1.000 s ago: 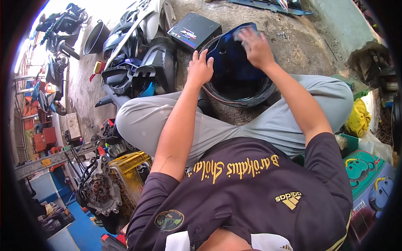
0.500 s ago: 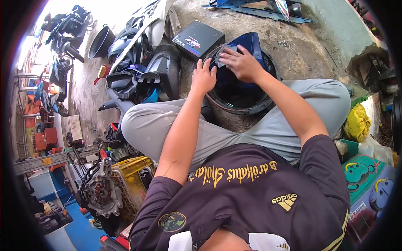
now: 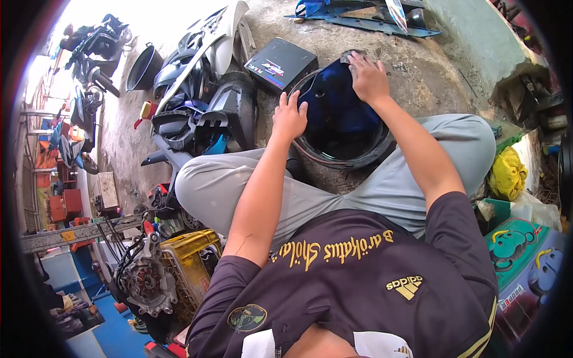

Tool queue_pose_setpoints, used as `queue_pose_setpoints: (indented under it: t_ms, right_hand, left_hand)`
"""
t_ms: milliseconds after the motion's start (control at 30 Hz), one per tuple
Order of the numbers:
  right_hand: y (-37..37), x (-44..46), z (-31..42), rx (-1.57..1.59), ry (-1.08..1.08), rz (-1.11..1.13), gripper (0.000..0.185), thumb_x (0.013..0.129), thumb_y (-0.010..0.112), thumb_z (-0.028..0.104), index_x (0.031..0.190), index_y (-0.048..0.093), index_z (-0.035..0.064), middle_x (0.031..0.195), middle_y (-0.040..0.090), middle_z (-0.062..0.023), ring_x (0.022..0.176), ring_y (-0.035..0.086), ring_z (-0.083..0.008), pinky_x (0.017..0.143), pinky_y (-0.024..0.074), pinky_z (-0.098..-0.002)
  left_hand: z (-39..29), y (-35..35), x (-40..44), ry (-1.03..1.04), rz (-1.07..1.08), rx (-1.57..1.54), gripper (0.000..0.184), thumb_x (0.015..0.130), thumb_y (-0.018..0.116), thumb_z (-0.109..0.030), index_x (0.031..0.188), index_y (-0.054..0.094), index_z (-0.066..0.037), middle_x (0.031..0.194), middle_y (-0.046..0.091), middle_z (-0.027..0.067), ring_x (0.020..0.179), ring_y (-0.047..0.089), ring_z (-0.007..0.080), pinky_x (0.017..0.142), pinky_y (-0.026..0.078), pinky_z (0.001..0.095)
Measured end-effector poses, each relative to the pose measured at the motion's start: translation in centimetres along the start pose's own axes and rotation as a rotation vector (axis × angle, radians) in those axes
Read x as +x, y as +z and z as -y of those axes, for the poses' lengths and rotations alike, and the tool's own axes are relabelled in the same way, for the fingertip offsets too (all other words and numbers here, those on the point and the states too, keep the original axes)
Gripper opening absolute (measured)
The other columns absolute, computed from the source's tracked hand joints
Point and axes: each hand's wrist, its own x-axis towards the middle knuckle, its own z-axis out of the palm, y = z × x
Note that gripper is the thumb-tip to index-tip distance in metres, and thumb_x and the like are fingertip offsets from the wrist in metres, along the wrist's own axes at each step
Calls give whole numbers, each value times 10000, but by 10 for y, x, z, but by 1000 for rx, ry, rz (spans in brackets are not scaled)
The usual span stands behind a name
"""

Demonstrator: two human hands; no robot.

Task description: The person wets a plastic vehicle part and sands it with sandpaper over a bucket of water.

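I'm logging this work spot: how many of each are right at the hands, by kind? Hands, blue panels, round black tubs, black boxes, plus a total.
Left hand and right hand: 2
Blue panel: 1
Round black tub: 1
Black box: 1
Total: 5

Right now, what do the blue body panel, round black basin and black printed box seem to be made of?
Blue body panel: probably glossy plastic, given its sheen and thin edge.
Round black basin: plastic or rubber, unclear which, with a dull, scuffed rim.
Black printed box: likely smooth coated cardboard, judging by flat faces and printed lettering.
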Motion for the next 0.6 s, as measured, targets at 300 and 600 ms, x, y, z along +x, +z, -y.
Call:
queue_pose_setpoints:
  t_ms: [300, 600]
  right_hand:
    - [0, -14, 15, 143, -334, 90, 403, 1014, 575, 194, 1365, 671, 23, 1499, 615, -172, 1451, 517, -339, 1214, 384, -489]
    - [16, -53, 48, 264, -550, 120, 430, 954, 616, 128, 1354, 675, -18, 1485, 613, -210, 1484, 482, -362, 1244, 350, -465]
  left_hand:
    - [-7, -10, -1, -16, 46, -37, 557, 1072, 525, -398, 1564, 470, -140, 1599, 379, 375, 1415, 447, 573, 1179, 387, 579]
    - [4, 4, 3, 12, -6, 9, 562, 1056, 548, -425, 1557, 478, -181, 1630, 382, 295, 1319, 535, 560, 1106, 448, 605]
